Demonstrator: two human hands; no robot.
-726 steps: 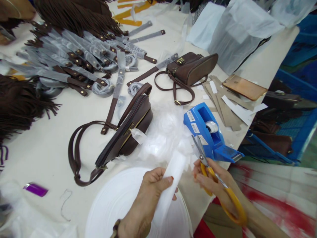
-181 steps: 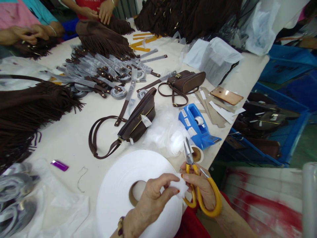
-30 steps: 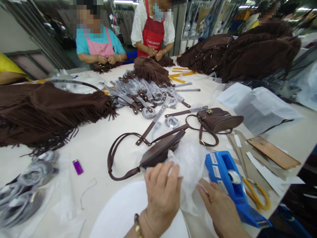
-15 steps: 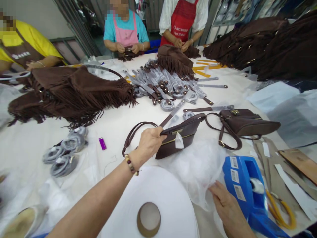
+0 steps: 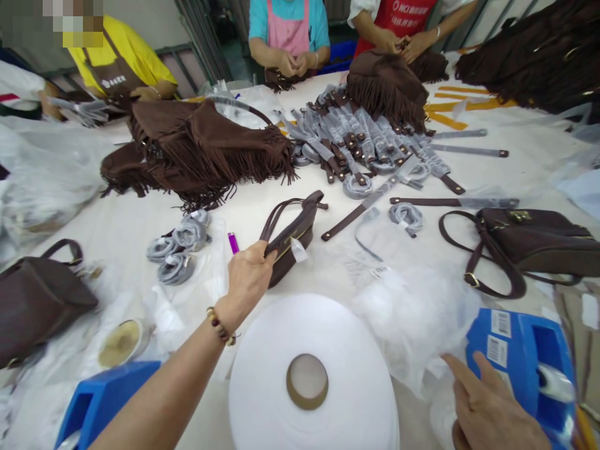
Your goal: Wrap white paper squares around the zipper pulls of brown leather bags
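Note:
My left hand (image 5: 250,269) grips the near end of a small dark brown handbag (image 5: 300,237), its fingers wrapped round the edge. The bag stands tilted, with a gold zip and a white tag (image 5: 299,250) on its side. My right hand (image 5: 492,400) is empty, with the index finger stretched out and the thumb apart. It hovers beside a heap of clear plastic bags (image 5: 412,306) and a blue tape dispenser (image 5: 478,337); whether it touches the plastic I cannot tell. Between my arms lies a big white roll (image 5: 356,356) with a cardboard core.
Wrapped straps (image 5: 356,131) are piled mid-table, with fringed brown bags (image 5: 187,137) to their left. Other bags lie at right (image 5: 539,250) and far left (image 5: 42,300). Grey coils (image 5: 175,269), a purple lighter (image 5: 233,243) and another blue dispenser (image 5: 107,394) are at left. Co-workers (image 5: 290,31) work across the table.
My left hand has moved the handbag leftward, away from the plastic heap. My right hand has its finger and thumb farther apart. The view has turned left and down.

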